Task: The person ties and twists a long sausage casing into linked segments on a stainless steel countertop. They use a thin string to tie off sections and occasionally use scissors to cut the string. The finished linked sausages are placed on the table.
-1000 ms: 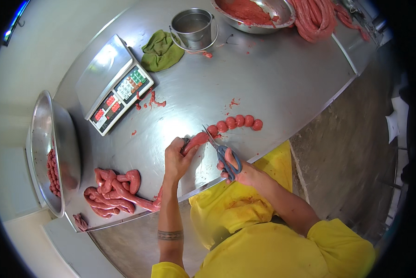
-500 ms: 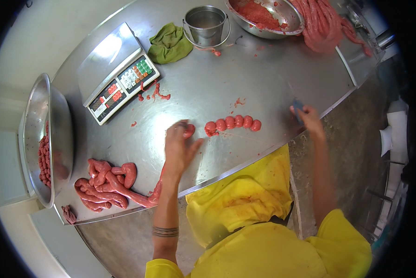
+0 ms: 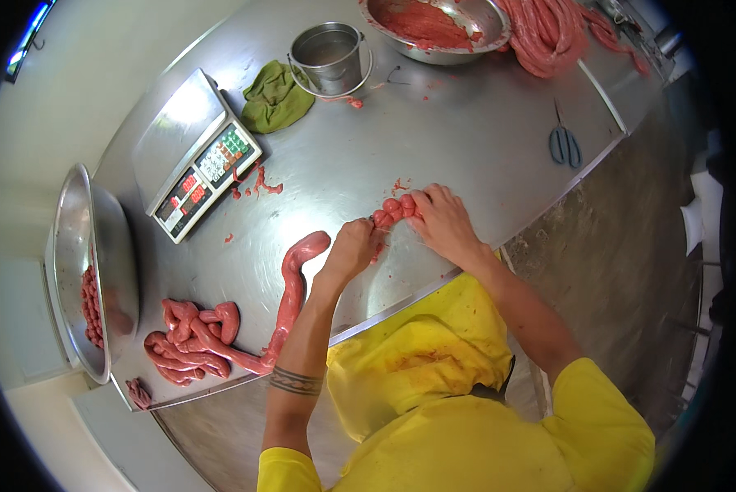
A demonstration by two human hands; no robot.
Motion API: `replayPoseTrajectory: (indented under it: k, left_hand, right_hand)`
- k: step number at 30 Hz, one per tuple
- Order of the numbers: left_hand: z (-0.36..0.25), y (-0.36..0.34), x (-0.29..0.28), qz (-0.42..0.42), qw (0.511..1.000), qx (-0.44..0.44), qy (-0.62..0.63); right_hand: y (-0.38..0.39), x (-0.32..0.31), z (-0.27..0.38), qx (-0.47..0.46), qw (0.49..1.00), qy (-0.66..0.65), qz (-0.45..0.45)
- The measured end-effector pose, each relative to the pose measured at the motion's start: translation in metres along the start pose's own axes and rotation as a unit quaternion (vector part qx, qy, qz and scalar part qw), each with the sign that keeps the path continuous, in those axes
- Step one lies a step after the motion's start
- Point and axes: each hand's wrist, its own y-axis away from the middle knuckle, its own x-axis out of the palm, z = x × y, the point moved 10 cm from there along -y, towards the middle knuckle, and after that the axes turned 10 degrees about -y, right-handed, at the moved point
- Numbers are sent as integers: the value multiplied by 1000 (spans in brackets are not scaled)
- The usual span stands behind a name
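A short string of small round sausage links (image 3: 393,208) lies between my two hands over the steel table. My left hand (image 3: 354,248) is closed around its left end, where a bit of red meat hangs below. On the right end rests my right hand (image 3: 447,221), its curled fingers gripping the links and covering part of them. Left of my left hand, a long filled sausage (image 3: 289,287) curves up the table and joins a coiled heap (image 3: 192,332) near the front edge. Blue-handled scissors (image 3: 565,149) lie at the right.
A digital scale (image 3: 208,168) stands at the left, with meat scraps beside it. Behind are a green cloth (image 3: 276,97), a metal pail (image 3: 329,67), a bowl of ground meat (image 3: 458,56) and a casing pile (image 3: 542,37). A large basin (image 3: 120,271) holds links.
My right hand has put down the scissors and moved left onto the links. The left hand has left the long sausage's end and gripped the links' left end.
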Motion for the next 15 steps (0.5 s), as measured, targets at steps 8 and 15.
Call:
replayPoseTrajectory:
  k: [8, 15]
  left_hand:
    - [-32, -11, 16, 176, 882, -18, 437]
    - [-5, -33, 23, 185, 858, -46, 476]
  right_hand:
    - [-35, -23, -37, 31, 993, 110, -40]
    - [-58, -43, -67, 30, 986, 145, -77]
